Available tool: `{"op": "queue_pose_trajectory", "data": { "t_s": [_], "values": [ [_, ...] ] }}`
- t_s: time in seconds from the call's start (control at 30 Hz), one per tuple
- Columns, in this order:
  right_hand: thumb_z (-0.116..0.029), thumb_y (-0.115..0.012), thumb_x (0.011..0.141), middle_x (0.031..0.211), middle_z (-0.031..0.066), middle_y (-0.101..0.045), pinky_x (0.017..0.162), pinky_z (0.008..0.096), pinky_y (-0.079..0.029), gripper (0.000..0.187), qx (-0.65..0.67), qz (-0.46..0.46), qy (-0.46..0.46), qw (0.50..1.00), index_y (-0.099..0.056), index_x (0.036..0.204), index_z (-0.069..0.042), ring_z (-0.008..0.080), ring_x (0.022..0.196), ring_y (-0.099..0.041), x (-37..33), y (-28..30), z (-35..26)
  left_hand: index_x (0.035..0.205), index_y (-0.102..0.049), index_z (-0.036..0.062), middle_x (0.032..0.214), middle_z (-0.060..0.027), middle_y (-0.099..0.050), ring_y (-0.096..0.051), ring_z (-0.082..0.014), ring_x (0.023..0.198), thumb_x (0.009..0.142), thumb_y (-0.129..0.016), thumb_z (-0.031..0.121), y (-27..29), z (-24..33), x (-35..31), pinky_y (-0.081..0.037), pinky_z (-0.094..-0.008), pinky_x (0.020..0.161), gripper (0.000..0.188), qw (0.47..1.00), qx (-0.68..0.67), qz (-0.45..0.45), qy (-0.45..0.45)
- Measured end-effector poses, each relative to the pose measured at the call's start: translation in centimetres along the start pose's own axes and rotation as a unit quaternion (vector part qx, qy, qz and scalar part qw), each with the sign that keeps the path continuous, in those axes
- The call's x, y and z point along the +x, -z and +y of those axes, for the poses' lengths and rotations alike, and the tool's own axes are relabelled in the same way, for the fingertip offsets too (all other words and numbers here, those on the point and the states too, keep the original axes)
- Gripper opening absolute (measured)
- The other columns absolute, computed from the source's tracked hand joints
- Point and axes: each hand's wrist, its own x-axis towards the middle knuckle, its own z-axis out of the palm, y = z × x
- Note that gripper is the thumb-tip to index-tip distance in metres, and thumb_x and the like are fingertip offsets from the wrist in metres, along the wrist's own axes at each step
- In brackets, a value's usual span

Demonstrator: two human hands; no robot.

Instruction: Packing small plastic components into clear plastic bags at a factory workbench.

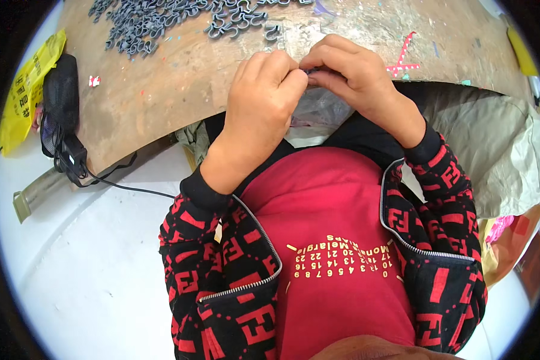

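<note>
Over the near edge of the table, my left hand (263,99) and my right hand (359,75) meet with their fingertips pinched. Between them is a small dark piece (311,71), mostly covered by the fingers, so its shape cannot be made out. Just beyond my hands lies a single curved grey plastic clip (272,32). Farther off, a pile of similar grey clips (141,27) spreads over the back left of the table, with a smaller cluster (237,21) to its right.
The worn wooden table (180,84) has a curved near edge. A red dotted strip (407,51) lies on it at right. At left hang a yellow bag (27,96) and a black pouch (61,90) with a cable. Clear plastic (321,109) sits below my hands; beige cloth (492,150) hangs at right.
</note>
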Motion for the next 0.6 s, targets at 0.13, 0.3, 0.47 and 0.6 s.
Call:
{"op": "queue_pose_trajectory", "data": {
  "t_s": [0.13,0.3,0.47,0.6],
  "values": [
    [-0.001,-0.067,0.073,0.085,0.0077,-0.058,0.067,0.0306,-0.049,0.018,-0.029,-0.018,0.019,0.999,-0.061,0.09,-0.004,0.0244,0.078,-0.061,0.2,0.1,-0.3,0.076,-0.053,0.0048,0.082,-0.0072,-0.05,-0.05,-0.0259,0.078,0.064,-0.058,0.002,-0.1,0.5,-0.1,-0.041,-0.0369,0.068,0.013,1.0,0.01,-0.003,0.007],
    [-0.002,-0.067,0.072,0.088,0.0071,-0.057,0.067,0.0322,-0.05,0.019,-0.028,-0.027,0.026,0.999,-0.059,0.089,-0.004,0.0256,0.079,-0.06,0.6,0.1,-0.5,0.076,-0.053,0.0055,0.083,-0.0068,-0.048,-0.05,-0.0249,0.079,0.066,-0.057,0.008,-0.8,0.2,-0.6,-0.04,-0.0365,0.068,0.011,0.999,0.026,0.024,0.0],
    [-0.001,-0.065,0.069,0.084,0.0086,-0.053,0.064,0.0365,-0.048,0.022,-0.039,-0.056,0.01,0.998,-0.056,0.088,-0.004,0.0297,0.076,-0.058,1.1,0.5,-0.9,0.075,-0.053,0.0069,0.082,-0.0059,-0.048,-0.05,-0.0232,0.079,0.066,-0.058,0.009,-1.1,0.7,-0.7,-0.039,-0.0353,0.067,0.011,0.998,0.061,0.015,0.016],
    [0.0,-0.063,0.07,0.082,0.0097,-0.051,0.063,0.0377,-0.047,0.02,-0.041,-0.056,0.018,0.997,-0.055,0.087,-0.004,0.0312,0.074,-0.056,1.2,0.5,-1.1,0.076,-0.054,0.0086,0.083,-0.0051,-0.048,-0.049,-0.0226,0.079,0.066,-0.057,0.01,-0.9,1.0,-0.8,-0.039,-0.0352,0.066,0.01,0.995,0.102,0.001,0.016]
  ]
}}
